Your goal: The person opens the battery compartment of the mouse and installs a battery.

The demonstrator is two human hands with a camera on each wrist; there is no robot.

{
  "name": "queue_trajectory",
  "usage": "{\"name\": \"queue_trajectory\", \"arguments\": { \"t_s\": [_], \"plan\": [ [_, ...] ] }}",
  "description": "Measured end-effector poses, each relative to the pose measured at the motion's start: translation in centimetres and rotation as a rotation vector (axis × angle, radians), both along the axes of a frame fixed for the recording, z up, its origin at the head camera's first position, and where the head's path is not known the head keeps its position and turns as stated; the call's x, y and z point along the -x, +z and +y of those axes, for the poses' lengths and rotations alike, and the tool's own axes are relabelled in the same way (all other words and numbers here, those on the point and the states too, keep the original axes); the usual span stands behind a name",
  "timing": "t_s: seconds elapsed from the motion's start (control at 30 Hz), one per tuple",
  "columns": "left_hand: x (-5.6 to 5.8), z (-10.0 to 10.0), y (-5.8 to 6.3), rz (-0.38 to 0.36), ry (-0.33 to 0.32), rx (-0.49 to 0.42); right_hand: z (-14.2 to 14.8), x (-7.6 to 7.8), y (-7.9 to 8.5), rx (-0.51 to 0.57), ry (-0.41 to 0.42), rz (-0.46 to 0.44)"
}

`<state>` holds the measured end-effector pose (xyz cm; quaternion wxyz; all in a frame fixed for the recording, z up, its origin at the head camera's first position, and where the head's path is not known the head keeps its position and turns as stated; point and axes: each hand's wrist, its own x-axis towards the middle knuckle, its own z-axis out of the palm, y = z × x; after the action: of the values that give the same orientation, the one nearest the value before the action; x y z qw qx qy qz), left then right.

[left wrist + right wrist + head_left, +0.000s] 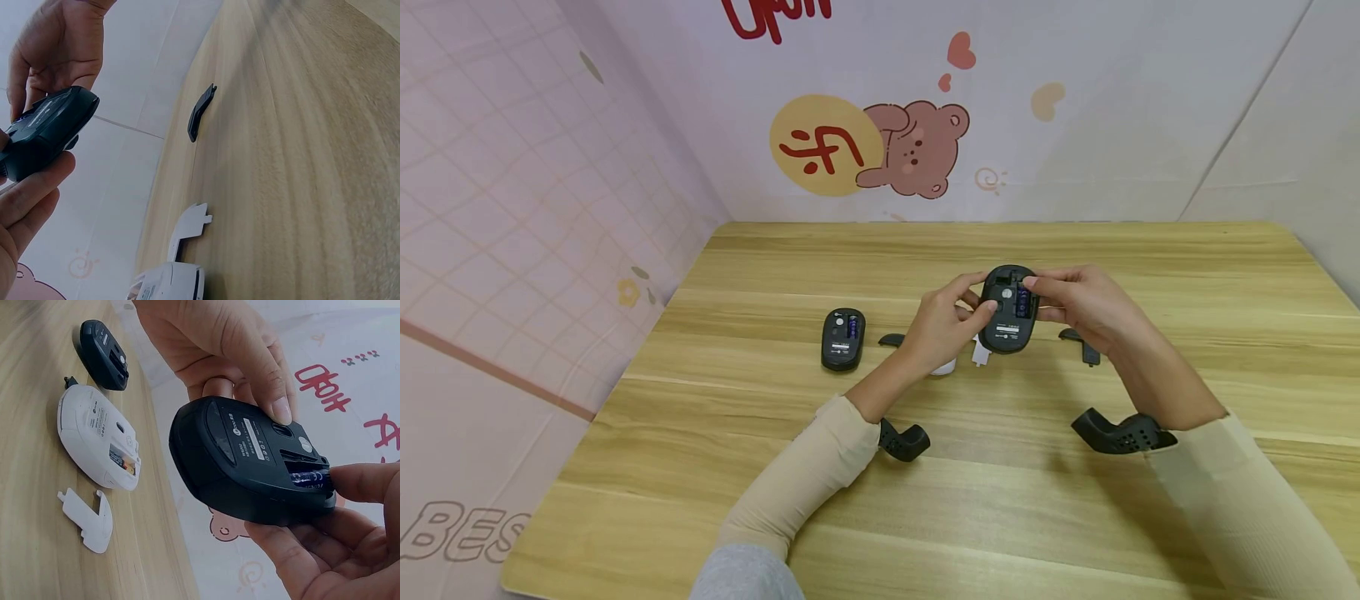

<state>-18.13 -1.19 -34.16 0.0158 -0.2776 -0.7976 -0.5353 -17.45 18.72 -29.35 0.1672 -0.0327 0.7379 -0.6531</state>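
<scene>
A black computer mouse (1000, 335) is held above the table, underside up, with its battery compartment uncovered. My left hand (938, 323) grips one side of it, thumb on the underside by the sensor and fingers beneath. On the other side my right hand (1093, 310) holds the compartment end. Its thumb presses at the end of a dark blue battery (307, 479) lying in the compartment, while the fingers support the mouse from below. A white mouse (94, 440) lies upside down on the table, a battery showing in its compartment.
Left of the hands, a second black mouse (842, 340) lies underside up with a battery in it. A white battery cover (90, 520) lies beside the white mouse. One black cover (1090, 352) is at right, another black piece (892, 340) behind the left hand.
</scene>
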Motion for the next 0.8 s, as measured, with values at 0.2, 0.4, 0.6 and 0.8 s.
{"name": "queue_trajectory", "arguments": {
  "t_s": [0.2, 0.4, 0.6, 0.8],
  "plan": [
    [0.04, 0.03, -0.05, -0.01, -0.002, -0.002, -0.09, 0.05, -0.07, -0.052, 0.007, 0.025],
    [0.12, 0.09, -0.09, -0.019, -0.005, 0.0, -0.3, 0.09, -0.08, -0.131, -0.003, 0.056],
    [0.23, 0.1, -0.25, -0.025, -0.004, -0.013, -0.56, 0.07, -0.11, -0.244, -0.011, 0.106],
    [0.33, 0.11, -0.21, -0.035, 0.003, -0.021, -0.95, -0.09, -0.08, -0.388, -0.02, 0.173]
  ]
}}
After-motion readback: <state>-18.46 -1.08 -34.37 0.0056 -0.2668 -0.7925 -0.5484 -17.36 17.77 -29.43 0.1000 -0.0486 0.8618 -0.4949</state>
